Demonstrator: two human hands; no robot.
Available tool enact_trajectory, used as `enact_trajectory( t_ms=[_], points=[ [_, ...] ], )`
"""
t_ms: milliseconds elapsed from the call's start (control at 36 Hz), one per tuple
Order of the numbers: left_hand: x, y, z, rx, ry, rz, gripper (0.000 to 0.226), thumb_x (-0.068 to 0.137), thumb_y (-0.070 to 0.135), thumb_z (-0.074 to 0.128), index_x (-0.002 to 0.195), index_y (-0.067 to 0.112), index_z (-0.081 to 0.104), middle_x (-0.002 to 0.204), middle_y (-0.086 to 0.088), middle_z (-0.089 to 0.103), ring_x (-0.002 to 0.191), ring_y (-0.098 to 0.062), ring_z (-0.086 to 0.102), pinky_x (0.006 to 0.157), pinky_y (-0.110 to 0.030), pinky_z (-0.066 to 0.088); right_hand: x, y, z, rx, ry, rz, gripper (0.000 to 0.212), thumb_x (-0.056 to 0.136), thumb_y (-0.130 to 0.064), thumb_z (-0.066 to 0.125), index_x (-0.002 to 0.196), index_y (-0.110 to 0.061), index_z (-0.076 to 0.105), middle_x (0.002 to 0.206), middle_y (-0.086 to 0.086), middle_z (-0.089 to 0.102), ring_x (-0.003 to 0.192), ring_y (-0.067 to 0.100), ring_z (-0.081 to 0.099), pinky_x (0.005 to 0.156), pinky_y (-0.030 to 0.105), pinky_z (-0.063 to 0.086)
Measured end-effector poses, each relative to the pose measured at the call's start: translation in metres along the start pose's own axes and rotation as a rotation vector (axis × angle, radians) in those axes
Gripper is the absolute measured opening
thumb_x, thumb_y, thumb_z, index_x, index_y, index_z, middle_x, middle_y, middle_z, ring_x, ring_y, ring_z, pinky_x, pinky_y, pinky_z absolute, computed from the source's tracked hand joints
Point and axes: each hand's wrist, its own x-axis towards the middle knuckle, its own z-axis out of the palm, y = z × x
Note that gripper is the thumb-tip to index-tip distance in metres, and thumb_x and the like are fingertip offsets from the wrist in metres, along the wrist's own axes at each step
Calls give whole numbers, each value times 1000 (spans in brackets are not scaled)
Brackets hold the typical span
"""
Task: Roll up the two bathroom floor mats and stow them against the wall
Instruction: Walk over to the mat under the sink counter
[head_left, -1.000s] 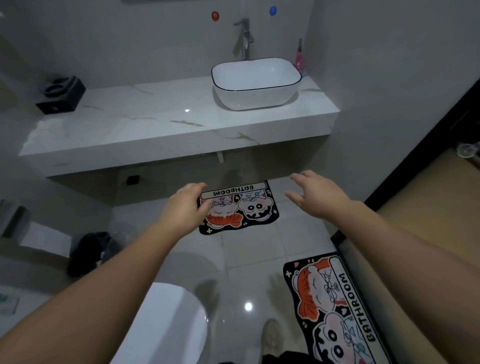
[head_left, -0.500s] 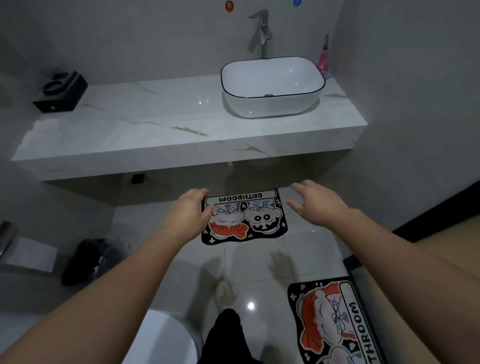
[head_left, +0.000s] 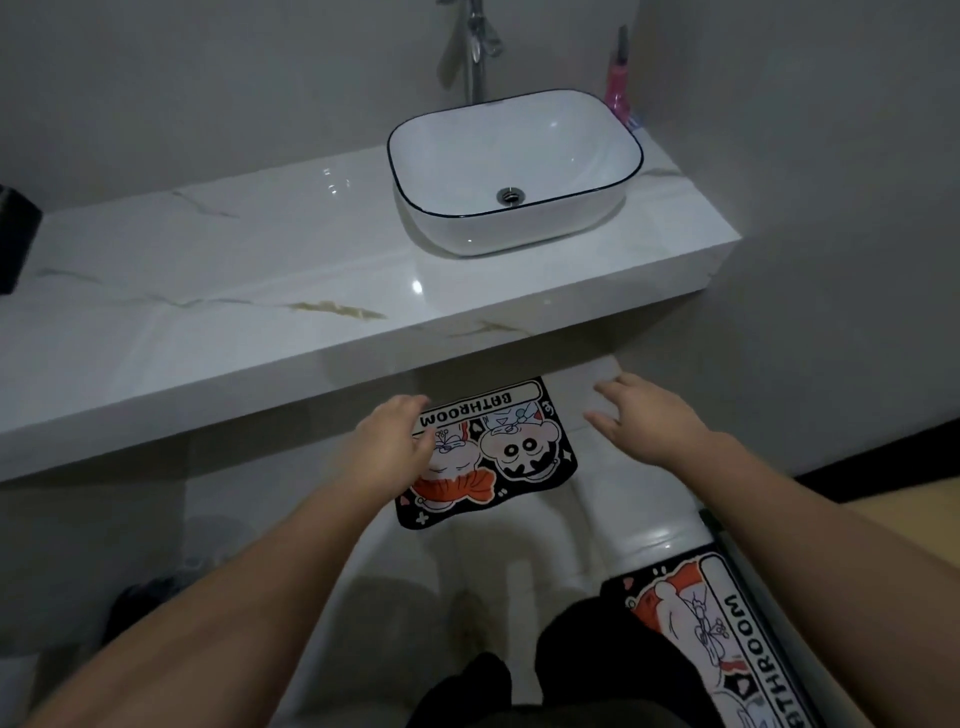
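Observation:
A small black mat (head_left: 524, 457) with cartoon faces and the word BATHROOM lies flat on the tiled floor, partly under the counter's front edge. My left hand (head_left: 395, 441) hovers over its left side, fingers spread and empty. My right hand (head_left: 644, 421) reaches out to the right of the mat, above bare tile, also with fingers apart. A second, matching mat (head_left: 727, 639) lies flat at the lower right beside the door threshold, cut off by the frame's edge.
A marble counter (head_left: 260, 312) overhangs the floor, carrying a white basin (head_left: 514, 166) with a tap and a pink bottle (head_left: 618, 83). A black holder (head_left: 15, 239) sits at the counter's left end. My dark trouser legs (head_left: 571, 665) show below.
The view has moved forward and down toward the counter. Both hands have come closer to the small mat, and the second mat has slid toward the lower right corner.

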Motion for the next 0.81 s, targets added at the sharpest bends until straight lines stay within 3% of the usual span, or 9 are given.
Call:
enact_trajectory(
  t_ms=[167,306,611,806],
  points=[
    [53,8,11,56,-94,39,47,96,29,47,140,16,38,144,-3,43,131,-20,39,107,-37,33,36,17,4,9,-18,43,55,96,-44,45,141,-13,41,142,13,44,126,31,46,98,41,42],
    [91,15,31,65,-81,121,44,93,27,49,135,14,46,137,-5,51,125,-22,47,103,-38,39,67,37,10,13,-39,69,53,96,-45,44,140,-15,41,139,11,47,121,30,50,94,41,45],
    [171,24,96,89,-150,176,46,95,24,47,139,12,42,141,-6,46,127,-24,43,103,-34,34,161,86,40,5,-199,89,46,98,-39,39,136,-12,43,138,12,45,119,31,51,92,41,44],
    [207,-17,163,29,-206,217,36,89,15,52,125,7,54,122,-12,58,108,-29,54,90,-34,42,217,106,101,5,-226,73,45,97,-40,43,133,-13,47,126,13,51,109,31,55,88,38,48]
  ],
)
